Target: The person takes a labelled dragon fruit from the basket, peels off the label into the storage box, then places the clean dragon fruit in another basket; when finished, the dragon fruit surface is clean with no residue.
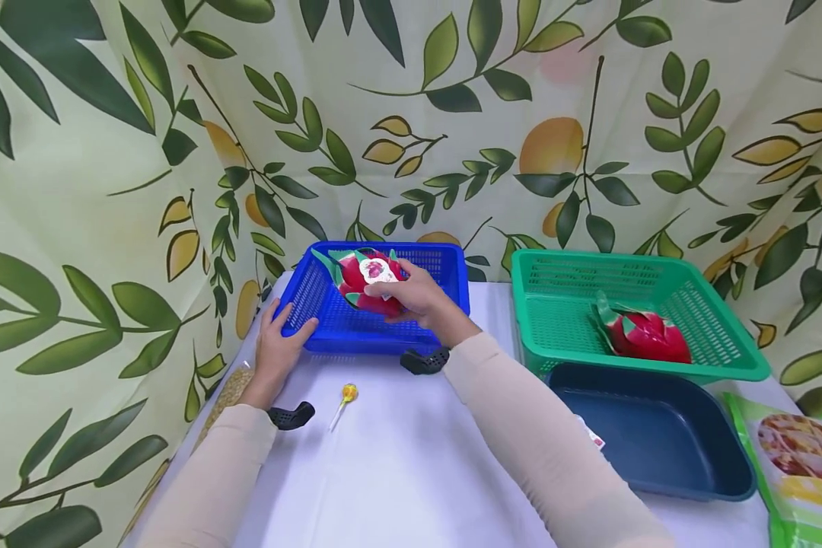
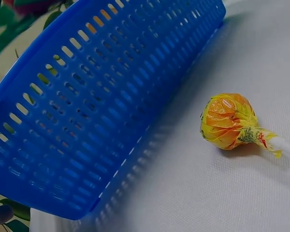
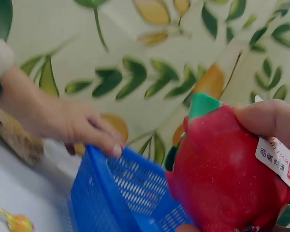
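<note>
Above the blue basket (image 1: 377, 342), my right hand (image 1: 421, 293) grips a red dragon fruit (image 1: 352, 274) with green scale tips. It looks like a glossy artificial one; a white printed tag (image 3: 278, 159) hangs beside the thumb. My left hand (image 1: 277, 346) holds the basket's front left corner, thumb at the rim; part of the fingers is hidden. A lollipop (image 1: 348, 393) in a yellow and orange wrapper lies on the white cloth in front of the basket, its white stick towards me. In the left wrist view the lollipop (image 2: 229, 121) is close to the basket's slotted wall (image 2: 111, 96).
On the right stands a green basket (image 1: 541, 354) with another red dragon fruit (image 1: 647, 337). Before it sits a dark blue tub (image 1: 657, 426), a small packet (image 1: 591, 434) at its left. A green food bag (image 1: 794, 472) lies far right, a bag of grains (image 1: 229, 392) far left.
</note>
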Motion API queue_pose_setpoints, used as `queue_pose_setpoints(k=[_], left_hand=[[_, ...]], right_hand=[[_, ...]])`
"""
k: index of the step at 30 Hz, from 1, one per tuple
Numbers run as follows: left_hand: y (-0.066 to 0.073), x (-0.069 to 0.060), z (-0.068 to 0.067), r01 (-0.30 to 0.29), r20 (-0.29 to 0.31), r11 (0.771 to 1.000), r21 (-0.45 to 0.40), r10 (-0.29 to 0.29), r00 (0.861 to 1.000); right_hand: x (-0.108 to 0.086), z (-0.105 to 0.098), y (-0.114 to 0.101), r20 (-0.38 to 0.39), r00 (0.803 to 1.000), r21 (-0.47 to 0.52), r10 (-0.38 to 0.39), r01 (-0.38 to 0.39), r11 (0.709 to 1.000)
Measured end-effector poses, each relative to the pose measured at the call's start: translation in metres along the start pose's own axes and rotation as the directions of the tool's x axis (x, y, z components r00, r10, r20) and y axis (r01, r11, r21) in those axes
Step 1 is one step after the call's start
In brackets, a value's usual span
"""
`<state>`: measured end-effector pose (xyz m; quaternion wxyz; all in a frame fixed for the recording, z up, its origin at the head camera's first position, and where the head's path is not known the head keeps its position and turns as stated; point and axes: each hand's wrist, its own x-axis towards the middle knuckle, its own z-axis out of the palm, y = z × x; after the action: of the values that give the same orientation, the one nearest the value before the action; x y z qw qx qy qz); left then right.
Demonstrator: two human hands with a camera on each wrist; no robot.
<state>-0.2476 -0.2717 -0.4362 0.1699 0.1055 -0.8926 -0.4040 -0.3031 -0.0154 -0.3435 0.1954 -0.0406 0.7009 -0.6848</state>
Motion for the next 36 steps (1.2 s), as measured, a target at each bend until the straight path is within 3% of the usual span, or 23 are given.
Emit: queue_pose_setpoints(k=[4, 9, 16, 20, 25, 27, 29, 30, 31, 32, 34, 36], left_hand=[[-0.001, 0.000, 0.001, -0.005, 0.005, 1.000, -0.009, 0.005, 1.000], [0.000, -0.001, 0.000, -0.023, -0.001, 1.000, -0.017, 0.023, 1.000], [0.000, -0.003, -0.003, -0.004, -0.004, 1.000, -0.013, 0.004, 1.000], [0.000, -0.002, -0.002, 0.005, -0.003, 1.000, -0.028, -0.005, 1.000], [0.006, 0.001, -0.003, 0.039, 0.026, 0.999, -0.036, -0.038, 0.999], [0.011, -0.002, -0.006, 0.010, 0.007, 1.000, -0.005, -0.010, 1.000], [0.019, -0.010, -0.009, -0.071, -0.049, 0.997, 0.020, 0.072, 0.996], [0.024, -0.017, -0.010, -0.133, -0.082, 0.991, 0.025, 0.135, 0.987], [0.029, -0.025, -0.010, -0.208, -0.122, 0.978, 0.028, 0.209, 0.970], [0.034, -0.034, -0.008, -0.294, -0.151, 0.955, 0.030, 0.295, 0.944], [0.046, -0.053, -0.002, -0.459, -0.175, 0.889, -0.008, 0.450, 0.876], [0.058, -0.071, 0.007, -0.587, -0.153, 0.807, -0.065, 0.574, 0.805]], right_hand=[[-0.037, -0.011, 0.010, -0.011, 1.000, 0.014, -0.017, 0.017, 1.000], [-0.087, -0.026, 0.031, -0.052, 0.996, -0.045, -0.069, 0.066, 0.997], [-0.139, -0.048, 0.083, -0.010, 0.987, 0.000, -0.162, 0.162, 0.987], [-0.153, -0.065, 0.119, -0.010, 0.987, -0.024, -0.160, 0.160, 0.987], [-0.153, -0.083, 0.149, 0.023, 0.979, -0.103, -0.200, 0.202, 0.974], [-0.153, -0.088, 0.158, 0.020, 0.976, -0.140, -0.216, 0.217, 0.966], [-0.152, -0.090, 0.165, 0.020, 0.973, -0.182, -0.229, 0.229, 0.956], [-0.152, -0.091, 0.168, 0.022, 0.972, -0.208, -0.233, 0.232, 0.950], [-0.152, -0.091, 0.170, 0.026, 0.971, -0.230, -0.236, 0.235, 0.944], [-0.151, -0.091, 0.172, 0.033, 0.971, -0.249, -0.236, 0.237, 0.939], [-0.150, -0.090, 0.175, 0.046, 0.969, -0.278, -0.243, 0.246, 0.928], [-0.149, -0.088, 0.176, 0.059, 0.964, -0.280, -0.259, 0.265, 0.923]])
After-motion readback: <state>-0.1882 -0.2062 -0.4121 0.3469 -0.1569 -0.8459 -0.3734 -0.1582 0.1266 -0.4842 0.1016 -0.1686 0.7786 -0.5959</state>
